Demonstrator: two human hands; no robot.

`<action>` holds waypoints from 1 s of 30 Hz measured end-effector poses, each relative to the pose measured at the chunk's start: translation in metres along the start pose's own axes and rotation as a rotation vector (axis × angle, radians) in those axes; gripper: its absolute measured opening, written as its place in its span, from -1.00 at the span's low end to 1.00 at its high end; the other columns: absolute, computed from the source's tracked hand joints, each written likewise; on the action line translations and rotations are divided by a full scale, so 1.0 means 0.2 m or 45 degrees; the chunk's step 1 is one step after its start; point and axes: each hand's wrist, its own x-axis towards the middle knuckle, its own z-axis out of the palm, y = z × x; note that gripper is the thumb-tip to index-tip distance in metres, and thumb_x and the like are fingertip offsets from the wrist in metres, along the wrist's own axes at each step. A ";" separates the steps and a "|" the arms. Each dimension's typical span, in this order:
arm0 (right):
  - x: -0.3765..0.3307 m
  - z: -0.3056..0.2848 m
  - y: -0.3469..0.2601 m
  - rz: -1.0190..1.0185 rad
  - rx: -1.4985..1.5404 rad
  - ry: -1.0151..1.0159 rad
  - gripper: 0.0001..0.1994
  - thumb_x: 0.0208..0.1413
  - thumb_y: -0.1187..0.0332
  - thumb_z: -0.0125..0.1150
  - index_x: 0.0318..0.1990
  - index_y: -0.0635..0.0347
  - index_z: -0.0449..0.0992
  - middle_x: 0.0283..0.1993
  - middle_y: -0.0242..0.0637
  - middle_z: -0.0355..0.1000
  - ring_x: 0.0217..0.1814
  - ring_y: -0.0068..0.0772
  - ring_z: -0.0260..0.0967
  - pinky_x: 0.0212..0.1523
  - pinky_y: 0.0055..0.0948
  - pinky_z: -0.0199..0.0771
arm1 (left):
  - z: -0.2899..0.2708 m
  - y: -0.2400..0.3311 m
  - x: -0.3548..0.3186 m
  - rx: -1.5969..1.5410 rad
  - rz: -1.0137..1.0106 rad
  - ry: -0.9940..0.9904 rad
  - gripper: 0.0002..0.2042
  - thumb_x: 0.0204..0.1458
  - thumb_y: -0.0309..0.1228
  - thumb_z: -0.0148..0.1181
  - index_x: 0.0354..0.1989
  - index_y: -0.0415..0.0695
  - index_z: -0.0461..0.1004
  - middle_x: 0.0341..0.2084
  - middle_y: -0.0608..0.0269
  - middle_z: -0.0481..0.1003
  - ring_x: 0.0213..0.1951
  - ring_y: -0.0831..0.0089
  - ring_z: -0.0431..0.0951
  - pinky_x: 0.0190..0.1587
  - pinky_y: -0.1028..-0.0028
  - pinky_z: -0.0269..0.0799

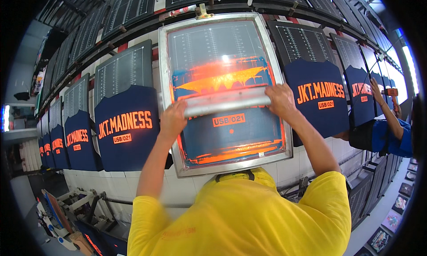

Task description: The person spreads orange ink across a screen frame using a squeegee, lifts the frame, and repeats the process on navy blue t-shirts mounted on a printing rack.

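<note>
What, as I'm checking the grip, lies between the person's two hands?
In the head view, a silver squeegee spans the stretch between the left hand and right hand, above the metal-framed screen.

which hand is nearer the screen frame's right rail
Right: the right hand holds the squeegee at its right end, by the right rail; the left hand holds its left end, by the left rail.
</note>
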 end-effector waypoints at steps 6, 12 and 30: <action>0.24 0.02 0.17 0.021 0.050 -0.069 -0.78 -0.34 0.46 0.39 -0.42 0.14 0.55 -0.42 -0.21 0.53 -0.30 -0.13 0.49 -0.16 -0.22 0.38 | -0.06 -0.06 0.29 -0.049 -0.096 -0.134 -0.75 -0.22 -0.64 0.18 -0.28 -0.19 0.56 -0.29 0.05 0.58 -0.24 0.04 0.60 -0.17 0.16 0.54; 0.39 -0.16 0.20 0.029 -0.076 -0.201 -0.81 -0.21 0.35 0.37 -0.36 0.11 0.60 -0.41 -0.16 0.56 -0.29 -0.15 0.53 -0.13 -0.20 0.38 | -0.21 -0.03 0.39 -0.006 -0.172 -0.248 -0.73 -0.21 -0.65 0.13 -0.28 -0.18 0.59 -0.32 -0.03 0.58 -0.24 -0.03 0.59 -0.14 0.11 0.52; -0.11 -0.49 -0.13 -0.074 -0.039 0.287 -0.82 -0.26 0.50 0.35 -0.41 0.10 0.55 -0.42 -0.32 0.51 -0.32 -0.23 0.44 -0.30 -0.23 0.25 | -0.48 0.23 -0.03 0.026 0.064 0.091 -0.68 -0.21 -0.64 0.19 -0.18 -0.18 0.53 -0.24 0.09 0.57 -0.22 0.06 0.59 -0.18 0.17 0.53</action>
